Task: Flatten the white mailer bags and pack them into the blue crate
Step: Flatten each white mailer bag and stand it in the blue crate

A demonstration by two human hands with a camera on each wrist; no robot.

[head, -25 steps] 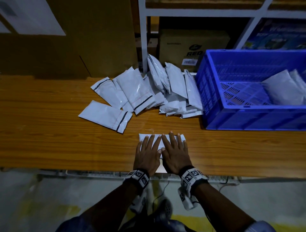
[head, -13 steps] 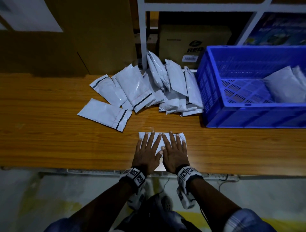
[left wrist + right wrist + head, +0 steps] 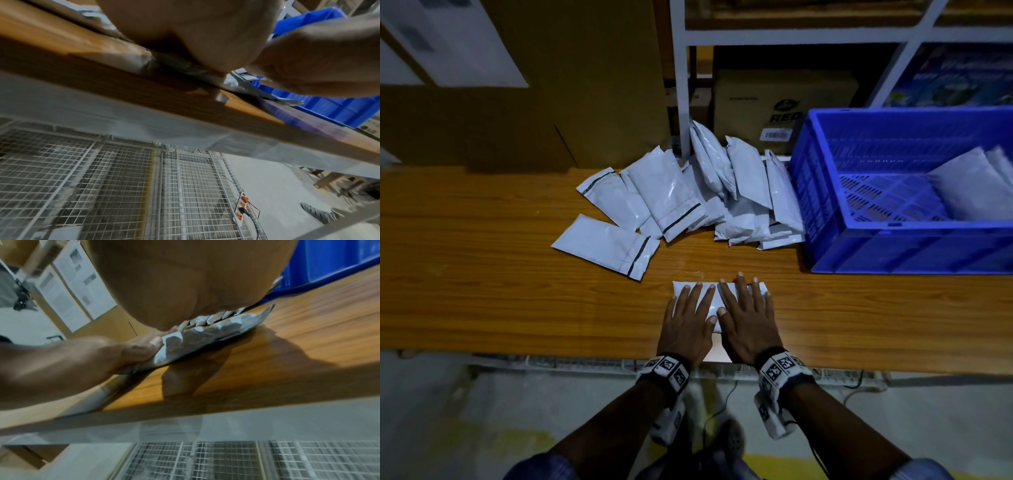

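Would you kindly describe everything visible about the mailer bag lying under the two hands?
The mailer bag is white, glossy plastic, crinkled at its edges in the right wrist view. It lies flat on the wooden table near the front edge, apart from the pile. The left hand and right hand press on it side by side, fingers straight and spread, covering most of it.

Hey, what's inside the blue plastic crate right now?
Two white mailer bags lean at the right end of the blue plastic crate; bare slotted floor shows left of them. The frame edge hides anything further right.
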